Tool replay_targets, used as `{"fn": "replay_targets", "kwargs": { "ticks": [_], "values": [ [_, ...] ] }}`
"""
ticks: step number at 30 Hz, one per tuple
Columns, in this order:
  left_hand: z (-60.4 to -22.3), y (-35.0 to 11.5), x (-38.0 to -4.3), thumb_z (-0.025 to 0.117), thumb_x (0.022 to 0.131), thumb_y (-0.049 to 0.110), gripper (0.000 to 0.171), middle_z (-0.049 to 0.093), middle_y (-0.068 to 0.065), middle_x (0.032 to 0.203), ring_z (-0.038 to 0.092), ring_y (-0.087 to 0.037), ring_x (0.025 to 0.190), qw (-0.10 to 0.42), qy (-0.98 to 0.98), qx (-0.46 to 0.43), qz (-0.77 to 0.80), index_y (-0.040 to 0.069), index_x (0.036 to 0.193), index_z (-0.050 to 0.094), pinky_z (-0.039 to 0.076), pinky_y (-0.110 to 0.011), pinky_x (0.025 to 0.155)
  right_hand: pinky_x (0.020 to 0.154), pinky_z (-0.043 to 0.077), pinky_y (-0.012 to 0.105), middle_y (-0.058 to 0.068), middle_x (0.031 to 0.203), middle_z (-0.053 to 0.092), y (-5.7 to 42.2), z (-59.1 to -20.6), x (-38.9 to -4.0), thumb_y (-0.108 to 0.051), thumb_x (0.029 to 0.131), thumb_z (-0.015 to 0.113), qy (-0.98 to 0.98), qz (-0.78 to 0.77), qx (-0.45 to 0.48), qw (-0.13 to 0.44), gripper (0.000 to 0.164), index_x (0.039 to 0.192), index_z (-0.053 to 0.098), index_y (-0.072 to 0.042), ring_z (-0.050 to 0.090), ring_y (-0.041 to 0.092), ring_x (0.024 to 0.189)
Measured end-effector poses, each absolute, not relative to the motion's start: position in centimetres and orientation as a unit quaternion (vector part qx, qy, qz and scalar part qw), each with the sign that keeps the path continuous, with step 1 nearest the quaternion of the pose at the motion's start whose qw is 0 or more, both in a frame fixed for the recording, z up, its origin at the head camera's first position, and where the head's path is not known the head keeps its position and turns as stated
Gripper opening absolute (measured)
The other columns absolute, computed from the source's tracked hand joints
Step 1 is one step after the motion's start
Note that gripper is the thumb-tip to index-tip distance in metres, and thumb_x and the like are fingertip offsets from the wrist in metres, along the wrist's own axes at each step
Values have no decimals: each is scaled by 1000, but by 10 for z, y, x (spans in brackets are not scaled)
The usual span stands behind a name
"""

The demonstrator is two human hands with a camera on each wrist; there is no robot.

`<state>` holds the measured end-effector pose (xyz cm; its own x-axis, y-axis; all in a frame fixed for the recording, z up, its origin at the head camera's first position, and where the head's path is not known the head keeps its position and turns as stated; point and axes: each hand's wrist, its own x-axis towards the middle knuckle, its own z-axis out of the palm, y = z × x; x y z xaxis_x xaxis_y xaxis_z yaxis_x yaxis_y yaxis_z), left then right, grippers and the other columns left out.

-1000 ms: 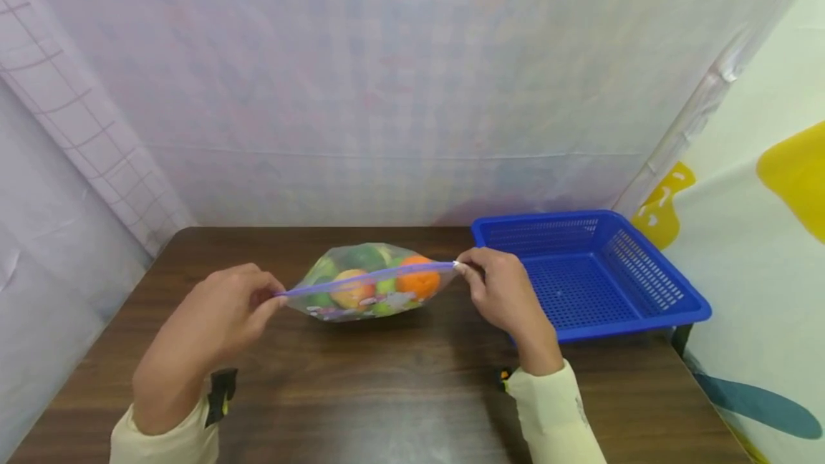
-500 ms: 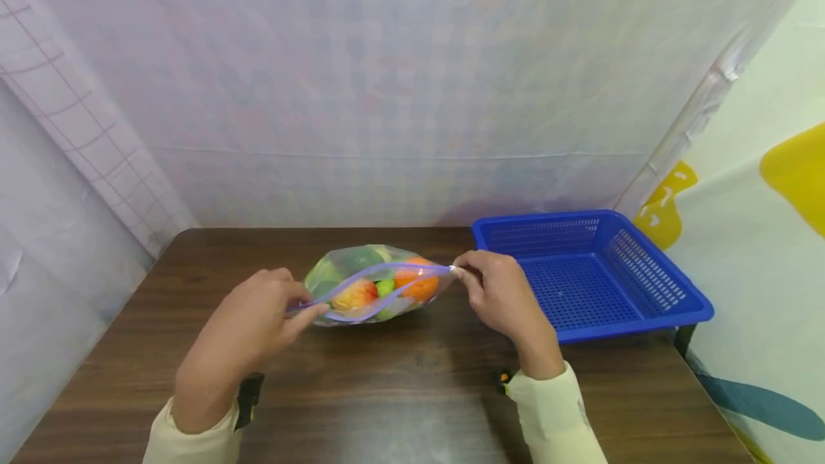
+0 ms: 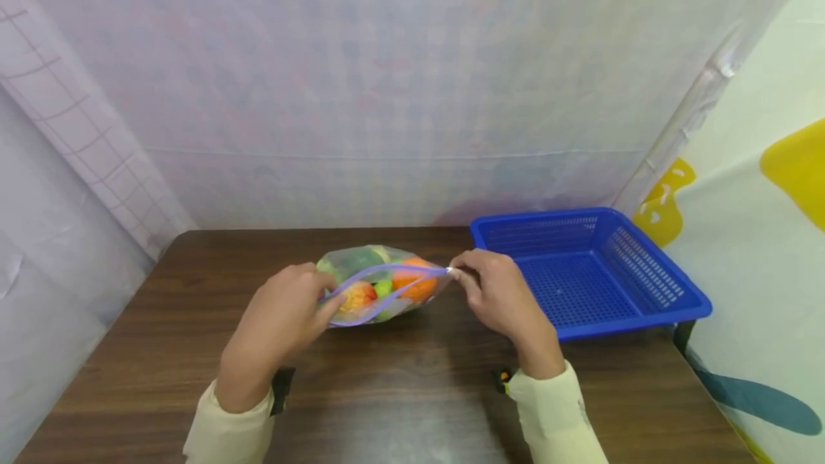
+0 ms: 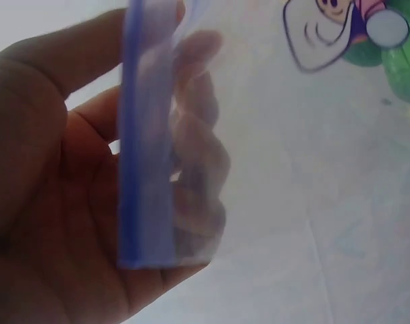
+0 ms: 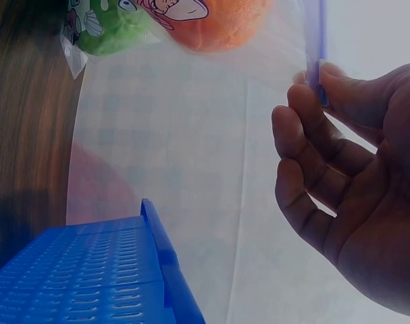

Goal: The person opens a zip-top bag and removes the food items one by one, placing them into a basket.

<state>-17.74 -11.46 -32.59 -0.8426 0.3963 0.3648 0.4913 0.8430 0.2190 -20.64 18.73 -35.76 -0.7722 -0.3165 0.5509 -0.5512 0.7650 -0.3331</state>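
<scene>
A clear zip bag [image 3: 353, 261] with a purple zip strip [image 4: 128, 169] and printed cartoons is held up over the table. Through the plastic show an orange [image 3: 415, 285], a red-and-yellow fruit [image 3: 358, 297] and several green ones. The strip's two sides stand apart along the middle of the mouth. My left hand [image 3: 286, 310] grips the left part of the strip; in the left wrist view its fingers show behind the plastic. Thumb and forefinger of my right hand [image 3: 503, 296] pinch the strip's right end at a small white piece [image 3: 449, 271]; its other fingers are loosely bent.
A blue plastic basket [image 3: 699, 304] with slotted walls stands at the right, beyond my right hand. The brown wooden table [image 3: 399, 407] ends at a pale sheet [image 3: 387, 92] hung behind it. A white sheet with yellow shapes hangs at the right.
My left hand has moved right, along the strip and toward the right hand. The strip was straight and its sides together; now they part in the middle. My right hand has barely moved.
</scene>
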Motion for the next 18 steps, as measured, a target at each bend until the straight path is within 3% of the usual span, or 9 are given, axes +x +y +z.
{"fn": "replay_targets", "kwargs": {
  "ticks": [5,7,12,18],
  "values": [
    [-327,-110,-187,72,85,17,13,61,-1,66,46,-16,57,157,-945,-233,-170,12,73,74,42,-34,49,61,51,38,3,78,71,188,-358,-207,-13,91,70,-911,246,236,230,5,89,74,-10,57,15,67],
    [-325,-109,-187,72,86,16,12,63,-2,68,49,-16,57,172,-941,-231,-176,10,76,76,44,-36,49,62,52,38,3,80,71,190,-357,-206,-14,92,69,-915,248,230,220,6,90,73,-11,57,15,68],
    [-322,-108,-191,71,84,14,13,67,-6,70,55,-18,56,249,-919,-239,-192,4,79,78,52,-40,48,65,50,38,3,86,72,192,-357,-206,-17,94,67,-921,258,216,196,8,93,73,-12,57,16,71],
    [-323,-105,-196,72,80,10,9,66,-5,66,54,-17,52,328,-886,-247,-216,3,76,75,49,-37,44,64,51,37,0,82,71,191,-355,-204,-18,93,67,-923,255,221,187,8,94,72,-13,57,15,70]
  ]
}}
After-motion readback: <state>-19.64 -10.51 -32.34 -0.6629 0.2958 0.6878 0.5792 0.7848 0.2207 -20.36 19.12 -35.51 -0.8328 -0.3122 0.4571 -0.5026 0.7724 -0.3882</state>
